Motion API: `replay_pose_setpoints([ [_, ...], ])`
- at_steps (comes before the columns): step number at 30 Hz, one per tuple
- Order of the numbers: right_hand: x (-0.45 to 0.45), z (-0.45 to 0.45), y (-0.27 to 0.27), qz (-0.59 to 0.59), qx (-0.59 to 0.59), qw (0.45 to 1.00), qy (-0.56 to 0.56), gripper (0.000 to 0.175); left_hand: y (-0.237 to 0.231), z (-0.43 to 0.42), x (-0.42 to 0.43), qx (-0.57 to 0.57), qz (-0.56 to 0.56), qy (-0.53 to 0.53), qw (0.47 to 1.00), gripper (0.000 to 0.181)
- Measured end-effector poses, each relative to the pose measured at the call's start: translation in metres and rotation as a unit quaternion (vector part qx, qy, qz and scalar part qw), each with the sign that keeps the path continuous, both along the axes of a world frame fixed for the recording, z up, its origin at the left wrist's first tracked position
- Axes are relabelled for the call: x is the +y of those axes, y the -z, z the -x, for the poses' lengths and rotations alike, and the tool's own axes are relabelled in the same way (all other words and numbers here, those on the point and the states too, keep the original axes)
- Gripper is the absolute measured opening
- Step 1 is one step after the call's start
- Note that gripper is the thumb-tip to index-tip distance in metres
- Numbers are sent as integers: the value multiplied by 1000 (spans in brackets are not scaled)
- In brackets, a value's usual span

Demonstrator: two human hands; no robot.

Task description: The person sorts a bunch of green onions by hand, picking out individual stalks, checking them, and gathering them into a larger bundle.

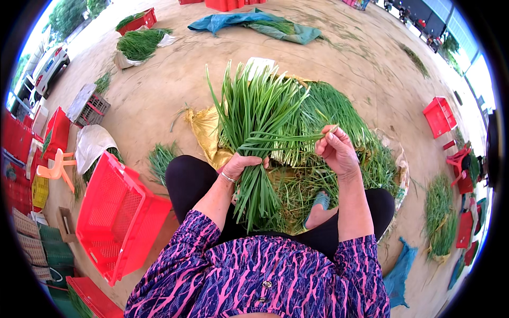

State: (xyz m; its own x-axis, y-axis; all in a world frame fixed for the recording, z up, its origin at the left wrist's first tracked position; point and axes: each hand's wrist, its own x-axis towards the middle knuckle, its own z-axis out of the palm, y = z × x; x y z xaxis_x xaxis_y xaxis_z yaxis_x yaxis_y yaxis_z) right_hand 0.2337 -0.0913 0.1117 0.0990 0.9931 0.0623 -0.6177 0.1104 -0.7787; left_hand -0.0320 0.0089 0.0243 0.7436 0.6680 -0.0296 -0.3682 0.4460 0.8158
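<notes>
My left hand (242,165) is closed around the middle of a thick bunch of garlic chives (252,107). The pale stem ends fan out away from me, and the dark leaf tips hang toward my lap. Off to the right, my right hand (338,149) pinches the ends of a few chive strands (290,138) between thumb and fingers. These strands stretch sideways across to the bunch at my left hand. Beyond and below both hands spreads a large heap of chives (330,103), with loose trimmings (306,187) on its near side.
A red plastic crate (119,218) stands tilted at my left, near an orange plastic stool (57,169). Yellow woven sacking (204,131) lies beside the heap. Farther off are a blue tarp (234,20), another chive pile (139,43) and a red crate (439,117). My sandalled foot (318,208) rests among trimmings.
</notes>
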Motion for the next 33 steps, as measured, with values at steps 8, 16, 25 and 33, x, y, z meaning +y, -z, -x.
replay_pose_setpoints([
  [8,16,-21,-48,-107,-16,960,260,11,1,-7,-11,23,-60,107,992,54],
  [16,-39,-113,-105,-279,-17,817,504,20,28,-7,-15,-48,29,175,983,53],
  [25,-1,4,-92,-92,-381,835,386,5,27,-9,-10,-54,42,141,988,52],
  [33,33,52,-40,92,-727,658,173,35,0,-6,-21,-28,19,96,995,57],
])
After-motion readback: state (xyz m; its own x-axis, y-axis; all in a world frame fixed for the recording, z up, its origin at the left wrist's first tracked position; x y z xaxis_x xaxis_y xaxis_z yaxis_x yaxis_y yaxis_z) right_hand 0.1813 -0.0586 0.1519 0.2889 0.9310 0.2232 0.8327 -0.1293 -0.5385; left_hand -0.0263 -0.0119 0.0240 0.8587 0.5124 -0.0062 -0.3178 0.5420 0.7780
